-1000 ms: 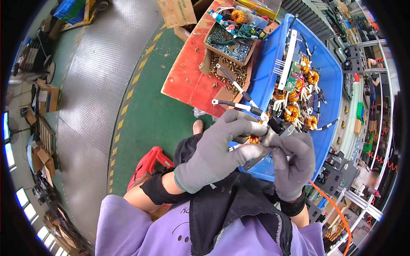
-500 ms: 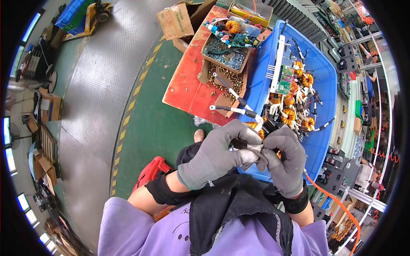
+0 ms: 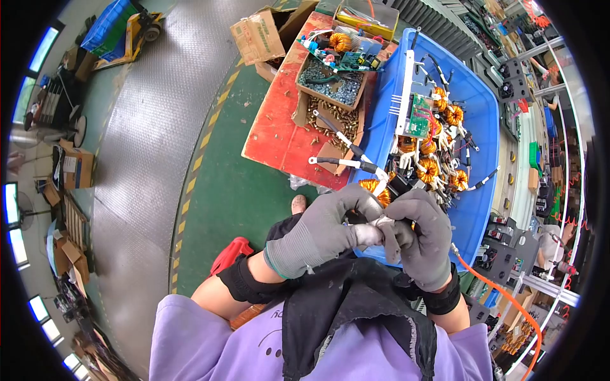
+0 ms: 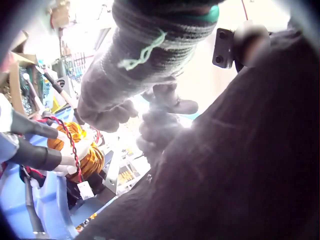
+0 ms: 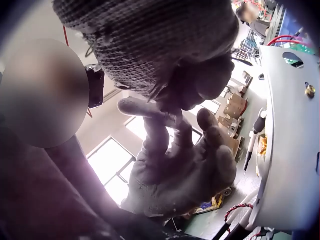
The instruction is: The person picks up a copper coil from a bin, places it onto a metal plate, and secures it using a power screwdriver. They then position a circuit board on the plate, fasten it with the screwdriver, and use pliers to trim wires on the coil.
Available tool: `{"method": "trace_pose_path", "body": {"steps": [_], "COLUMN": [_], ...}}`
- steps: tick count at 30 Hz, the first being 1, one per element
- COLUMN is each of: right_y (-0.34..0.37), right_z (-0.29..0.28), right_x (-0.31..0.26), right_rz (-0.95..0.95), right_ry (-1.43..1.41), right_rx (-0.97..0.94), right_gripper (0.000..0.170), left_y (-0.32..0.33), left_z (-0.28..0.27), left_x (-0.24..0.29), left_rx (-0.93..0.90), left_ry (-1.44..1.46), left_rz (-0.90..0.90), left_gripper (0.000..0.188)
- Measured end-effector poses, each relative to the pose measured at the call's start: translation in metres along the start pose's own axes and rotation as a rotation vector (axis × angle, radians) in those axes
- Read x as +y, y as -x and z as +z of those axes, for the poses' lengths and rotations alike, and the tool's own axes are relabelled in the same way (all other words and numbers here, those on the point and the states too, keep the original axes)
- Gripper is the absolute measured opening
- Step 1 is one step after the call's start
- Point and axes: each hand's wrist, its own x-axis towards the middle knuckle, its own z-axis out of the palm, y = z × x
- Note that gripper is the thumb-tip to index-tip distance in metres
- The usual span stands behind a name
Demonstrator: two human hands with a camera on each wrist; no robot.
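Both hands wear grey gloves and meet in front of the chest. The left hand (image 3: 321,232) has its thumb and index finger bent in a pinch at a glove fingertip of the right hand (image 3: 427,244). Pale, whitish glove tips (image 3: 380,221) show where they meet. The right hand's fingers are curled inward; I cannot tell whether they hold anything. In the right wrist view the left hand (image 5: 175,175) reaches up to the right hand's fingertips. Just beyond the hands lies a copper-wound coil (image 3: 373,188), with white-and-black lugged cables (image 3: 346,162) sticking out to the left.
A blue bin (image 3: 481,124) holds several copper coils, cables and a green circuit board (image 3: 419,115). Left of it, a red board (image 3: 273,136) carries a cardboard box of screws (image 3: 330,82) and brass pieces. An orange hose (image 3: 502,292) runs at the right. A red stool (image 3: 230,259) stands by the leg.
The hands have shifted slightly and drawn closer together, the right fingers curling further around the meeting point. The head view has moved a little, so the bin appears further left.
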Motion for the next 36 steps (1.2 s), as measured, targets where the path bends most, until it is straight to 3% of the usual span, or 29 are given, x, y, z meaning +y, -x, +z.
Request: {"method": "trace_pose_path", "body": {"steps": [4,7,9,11,13,14,15,17,18,19,24,26,27,28,30,34,36], "right_y": [0.003,-0.005,-0.008,-0.009,-0.005,-0.004,-0.009,-0.019,-0.026,-0.029,-0.025,-0.026,-0.028,-0.029,-0.029,-0.026,-0.029], "right_z": [0.003,-0.005,-0.006,-0.008,-0.018,-0.027,-0.036,-0.037,-0.027,-0.023,-0.018,-0.018,-0.020,-0.021,-0.022,-0.023,-0.023], "right_x": [-0.004,-0.006,-0.003,0.002,0.011,0.012,-0.002,-0.024,-0.032,-0.036,-0.017,-0.018,-0.018,-0.016,-0.011,-0.003,-0.004], "right_rz": [0.097,0.049,0.036,0.013,0.236,0.228,0.207,0.192,0.089,-0.017,-0.066,-0.095,-0.128,-0.128,-0.153,-0.087,-0.086], "right_ry": [-0.007,0.171,0.090,0.008,-0.114,-0.117,-0.052,0.013,0.348,0.684,0.745,0.738,0.731,0.729,0.600,0.812,0.760], "right_rx": [-0.004,0.012,-0.023,-0.061,0.017,0.120,0.065,0.013,-0.048,-0.108,-0.119,-0.105,-0.132,-0.132,-0.178,-0.212,-0.265], "right_gripper": [0.022,0.023,0.023,0.025,0.030,0.033,0.036,0.038,0.039,0.040,0.038,0.039,0.041,0.041,0.044,0.027,0.023], "left_y": [-0.004,-0.007,-0.005,-0.005,-0.007,-0.010,-0.012,-0.013,-0.012,-0.012,-0.012,-0.005,-0.005,-0.007,-0.011,-0.012,-0.011], "left_z": [0.004,0.006,0.003,0.004,0.003,0.002,0.002,0.009,0.015,0.020,0.024,0.029,0.026,0.022,0.013,0.018,0.022], "left_x": [-0.015,-0.015,-0.009,-0.006,-0.004,-0.003,-0.003,0.002,0.006,0.012,0.013,0.018,0.014,0.014,0.016,0.011,0.021], "left_rx": [-0.026,0.091,0.068,0.067,0.060,0.215,0.372,0.425,0.475,0.472,0.413,0.449,0.372,0.373,0.126,0.108,0.094], "left_ry": [0.185,0.131,-0.269,-0.145,-0.022,-0.215,-0.405,-0.567,-0.730,-0.892,-0.963,-1.300,-1.391,-1.392,-1.108,-1.166,-1.279], "left_rz": [0.165,0.147,0.176,0.192,0.209,0.335,0.459,0.475,0.487,0.549,0.688,0.712,0.698,0.696,0.588,0.575,0.583], "left_gripper": [0.020,0.017,0.022,0.021,0.020,0.020,0.019,0.018,0.018,0.019,0.027,0.043,0.061,0.061,0.066,0.077,0.078]}}
